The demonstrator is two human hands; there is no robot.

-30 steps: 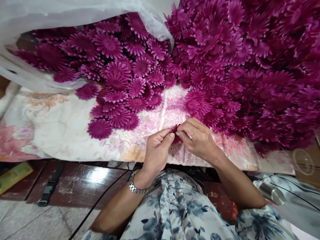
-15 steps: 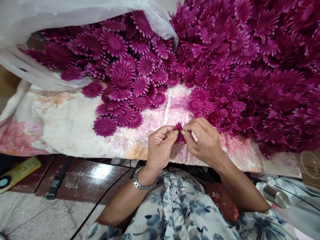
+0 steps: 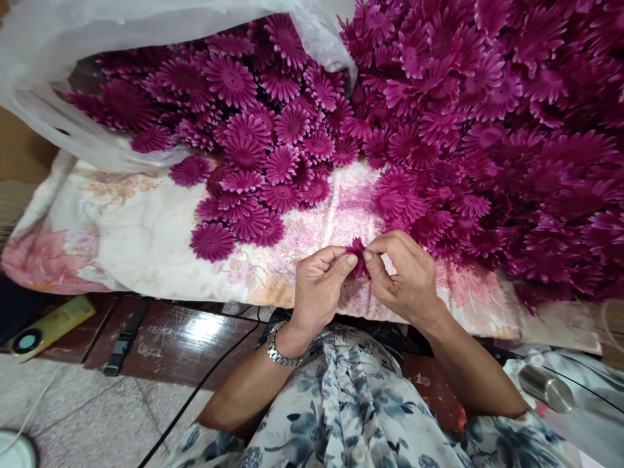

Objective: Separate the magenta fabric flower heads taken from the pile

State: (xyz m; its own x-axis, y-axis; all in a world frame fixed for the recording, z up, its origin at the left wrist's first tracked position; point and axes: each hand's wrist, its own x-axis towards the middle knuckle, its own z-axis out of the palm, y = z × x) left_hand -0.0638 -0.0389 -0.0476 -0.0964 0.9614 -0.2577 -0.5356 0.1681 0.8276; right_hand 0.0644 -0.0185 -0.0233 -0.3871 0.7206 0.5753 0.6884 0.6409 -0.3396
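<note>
Nearest is the front of a person's blue-and-white floral shirt [image 3: 351, 403], seen from above, with both bare forearms reaching forward. A metal-banded watch [image 3: 280, 351] circles the left wrist. To the left, lower than the hands, a black buckled strap [image 3: 119, 348] lies on a dark red wooden surface [image 3: 180, 338], near a yellow-green object [image 3: 53, 328]; to the right is a shiny metal cylinder [image 3: 546, 388]. Beyond the shirt, the hands meet over the front edge of a worktop [image 3: 146, 240] covered in pale floral cloth. The left hand [image 3: 319, 286] and right hand [image 3: 404, 276] each pinch, thumb against finger, one small magenta flower piece [image 3: 359, 260] held between them, its petals poking up above the fingertips. Farther back on the left, a loose heap of flat magenta flowers [image 3: 238, 149] spills toward the hands from a translucent white plastic bag [image 3: 146, 26]. To the right, a far larger pile of similar flowers [image 3: 487, 130] runs to the top and right edges of the view
</note>
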